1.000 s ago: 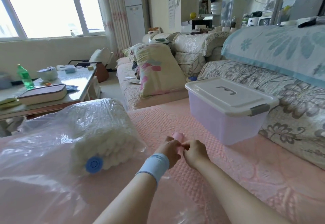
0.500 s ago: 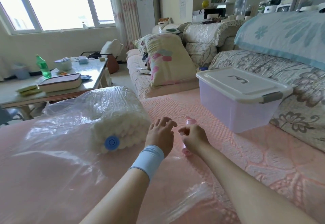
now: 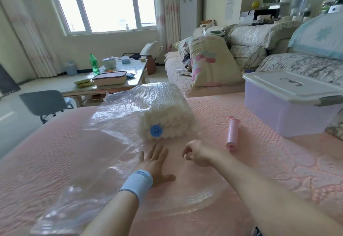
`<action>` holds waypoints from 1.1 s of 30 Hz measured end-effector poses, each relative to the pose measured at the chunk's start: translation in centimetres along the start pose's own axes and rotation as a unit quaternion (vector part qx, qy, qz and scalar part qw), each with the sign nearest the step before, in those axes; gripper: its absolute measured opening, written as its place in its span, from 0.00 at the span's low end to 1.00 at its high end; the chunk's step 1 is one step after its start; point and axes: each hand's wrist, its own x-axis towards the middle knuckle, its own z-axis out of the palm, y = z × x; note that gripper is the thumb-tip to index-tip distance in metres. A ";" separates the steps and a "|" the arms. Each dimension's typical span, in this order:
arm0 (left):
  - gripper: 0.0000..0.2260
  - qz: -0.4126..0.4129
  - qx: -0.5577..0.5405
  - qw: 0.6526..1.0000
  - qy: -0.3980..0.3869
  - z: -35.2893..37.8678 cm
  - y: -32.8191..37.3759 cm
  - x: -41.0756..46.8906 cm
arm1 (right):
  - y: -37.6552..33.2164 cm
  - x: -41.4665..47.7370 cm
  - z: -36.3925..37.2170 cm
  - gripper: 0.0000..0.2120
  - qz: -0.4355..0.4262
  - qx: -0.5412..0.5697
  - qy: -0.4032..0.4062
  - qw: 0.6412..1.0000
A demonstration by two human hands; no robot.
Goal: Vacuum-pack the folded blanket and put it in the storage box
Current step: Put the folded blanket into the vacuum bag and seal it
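The folded white fluffy blanket [image 3: 167,117] sits inside a large clear plastic vacuum bag [image 3: 111,143] spread over the pink quilted cover [image 3: 278,161], left of centre in the scene. Its near end faces the person, so the round blue valve [image 3: 156,129] on the bag is within easy reach. Much of the bag's near part lies empty and slack toward the person, and the film looks loose, so the air has probably not been drawn out yet. The left hand [image 3: 155,163], with a pale blue wristband [image 3: 137,182] on its wrist, lies flat on this slack plastic just near of the valve. Its fingers are straight and spread and grip nothing, likely to smooth the film or pin it in place. The right hand [image 3: 199,155] hovers just beside it to the right, above the plastic. Its fingers are loosely curled, with thumb and forefinger close together, and no object shows between them. A pink cylindrical hand pump [image 3: 233,133] lies on the cover to the right of the blanket, apart from both hands, ready to be set on the valve. At the far right stands the translucent lilac storage box [image 3: 289,113] with its white lid [image 3: 285,85] on, placed where the packed bag can go once it is flattened.
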 end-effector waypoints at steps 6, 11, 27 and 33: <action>0.28 -0.065 -0.025 0.988 0.137 -0.8 -5.8 -4.2 | -4.7 0.5 3.0 0.09 -0.067 -0.102 0.072 0.990; 0.35 -0.207 -0.105 0.966 0.116 0.8 -12.0 -8.5 | -8.2 1.7 9.0 0.07 -0.123 -0.061 0.062 0.989; 0.35 -0.187 -0.088 0.978 0.038 -2.9 -13.6 -5.9 | -11.2 5.8 7.3 0.17 -0.061 -0.043 0.222 0.972; 0.43 -0.086 -0.132 0.985 0.074 -3.5 -10.2 2.3 | -8.5 10.5 6.2 0.45 0.111 -0.046 0.157 0.980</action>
